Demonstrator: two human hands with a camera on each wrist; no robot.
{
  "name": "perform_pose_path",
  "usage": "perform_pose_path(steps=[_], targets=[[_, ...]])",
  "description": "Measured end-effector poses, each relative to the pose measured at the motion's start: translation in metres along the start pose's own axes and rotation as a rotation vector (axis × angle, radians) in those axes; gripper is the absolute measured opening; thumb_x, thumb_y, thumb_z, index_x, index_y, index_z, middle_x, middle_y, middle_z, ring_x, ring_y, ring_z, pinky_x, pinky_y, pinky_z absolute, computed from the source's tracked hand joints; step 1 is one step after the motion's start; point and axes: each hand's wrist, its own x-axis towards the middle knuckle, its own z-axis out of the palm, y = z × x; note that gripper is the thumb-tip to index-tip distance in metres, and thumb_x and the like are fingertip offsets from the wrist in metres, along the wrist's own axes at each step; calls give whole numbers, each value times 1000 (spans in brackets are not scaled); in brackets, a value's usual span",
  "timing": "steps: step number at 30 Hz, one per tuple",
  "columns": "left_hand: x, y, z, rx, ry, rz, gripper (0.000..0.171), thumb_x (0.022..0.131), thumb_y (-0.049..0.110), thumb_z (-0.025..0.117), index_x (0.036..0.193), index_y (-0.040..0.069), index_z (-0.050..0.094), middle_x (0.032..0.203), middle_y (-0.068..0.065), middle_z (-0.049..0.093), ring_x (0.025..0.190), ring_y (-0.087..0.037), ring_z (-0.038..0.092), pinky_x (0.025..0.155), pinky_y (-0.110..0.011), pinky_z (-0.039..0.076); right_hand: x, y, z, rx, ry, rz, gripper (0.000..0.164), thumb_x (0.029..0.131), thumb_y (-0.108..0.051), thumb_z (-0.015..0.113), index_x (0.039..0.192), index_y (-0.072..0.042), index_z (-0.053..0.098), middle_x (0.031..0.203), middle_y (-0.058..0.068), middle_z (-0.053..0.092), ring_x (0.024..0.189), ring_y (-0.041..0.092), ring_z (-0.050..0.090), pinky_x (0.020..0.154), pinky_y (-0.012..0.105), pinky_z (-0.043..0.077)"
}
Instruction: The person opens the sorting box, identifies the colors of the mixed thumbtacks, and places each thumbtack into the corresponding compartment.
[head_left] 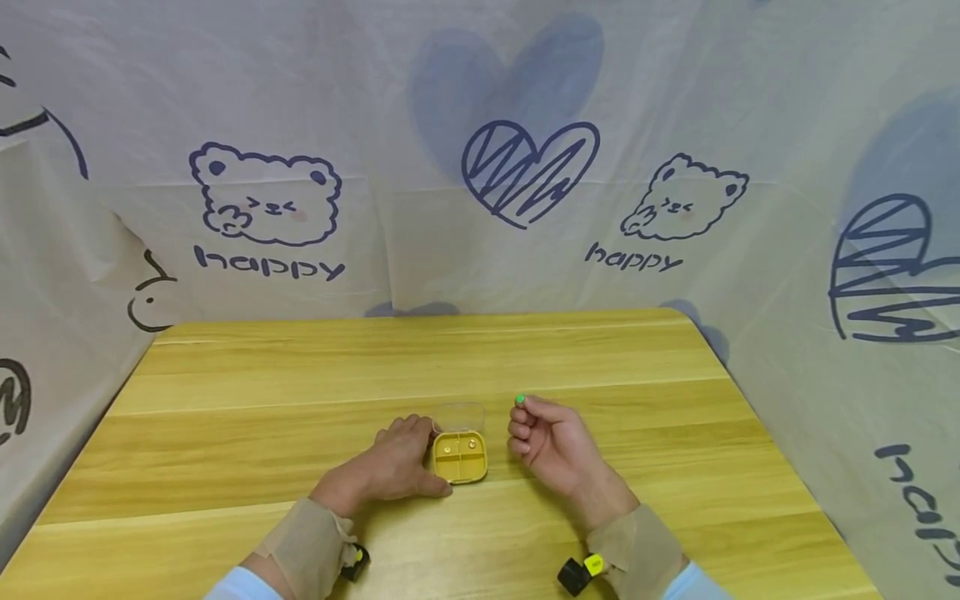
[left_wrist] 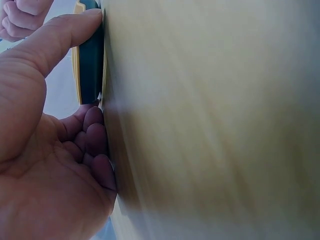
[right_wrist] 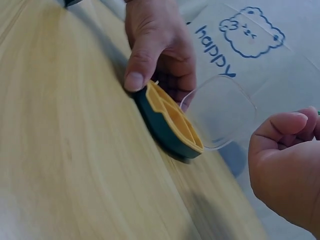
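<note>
A small pill box [head_left: 461, 457] with a yellow four-part inside, a dark green outer shell and a raised clear lid [right_wrist: 220, 112] rests on the table. My left hand [head_left: 401, 462] holds it from the left, thumb at the front edge and fingers around the side and back. In the head view, each of the two back compartments has a tiny round shiny piece [head_left: 472, 444] in it, while the front two look bare. To the right of the box and raised over the table, my right hand [head_left: 562, 446] pinches a tiny bright green piece [head_left: 521, 399] between thumb and forefinger.
The wood-grain table [head_left: 262, 375] spreads out around both hands. White cloth [head_left: 390, 100] printed with bears, hearts and words hangs behind it and at both sides. Each wrist wears a wrap with a small black camera [head_left: 575, 576].
</note>
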Motion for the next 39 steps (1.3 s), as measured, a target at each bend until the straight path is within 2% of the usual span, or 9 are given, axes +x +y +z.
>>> perform_pose_path(steps=[4,8,10,13,18,21,24,30,39], targets=[[0,0,0,2,0,-5,69,65,44,83,114,7,53,103,-3,54,96,-23,45,84,-46,36,1,5,7,-259,48,-22,17,100,-16,49,88,-10,60,77,-3,59,64,8,49,57,22,41],[-1,0,1,5,2,-5,69,65,45,83,114,8,53,103,-3,53,96,-23,46,84,-46,36,4,14,14,-545,115,-16,21,97,-19,58,93,1,59,73,0,57,60,9,50,53,22,42],[0,0,2,5,1,-6,68,66,46,83,114,8,53,102,-2,53,96,-22,46,85,-46,36,6,19,17,-704,117,-20,29,96,-20,60,97,8,58,70,1,56,58,11,49,52,22,42],[0,0,2,7,-3,-7,68,66,47,82,115,9,53,103,-1,53,95,-22,45,85,-46,36,9,24,21,-943,75,-43,32,95,-21,60,100,11,60,67,6,54,56,13,47,50,24,40],[0,0,2,8,-10,-12,67,67,48,81,115,9,53,104,-2,53,96,-22,45,85,-46,35,12,30,30,-1250,18,-66,18,96,-23,60,93,-6,67,73,13,60,59,14,49,53,25,42],[0,0,2,16,-10,-10,67,68,48,81,115,9,53,106,-2,54,98,-23,46,85,-46,35,14,34,35,-1435,7,-95,14,96,-23,59,87,-14,67,74,5,63,61,11,52,55,24,43],[0,0,2,22,-9,-8,67,69,47,81,115,9,52,107,-2,54,99,-23,46,84,-46,35,15,38,39,-1596,-11,-127,14,95,-22,59,84,-16,66,70,-4,60,59,8,51,55,23,42],[0,0,1,15,-4,2,65,69,46,81,114,9,53,106,-3,54,98,-23,46,82,-46,35,19,47,39,-1747,-54,-163,13,93,-20,61,82,-18,67,68,-9,57,58,5,49,57,22,42],[1,0,1,17,-2,0,66,68,46,82,114,8,53,106,-3,55,98,-23,46,83,-46,36,20,46,36,-1726,-24,-156,13,94,-22,62,84,-17,69,72,-10,61,63,6,53,59,24,46]])
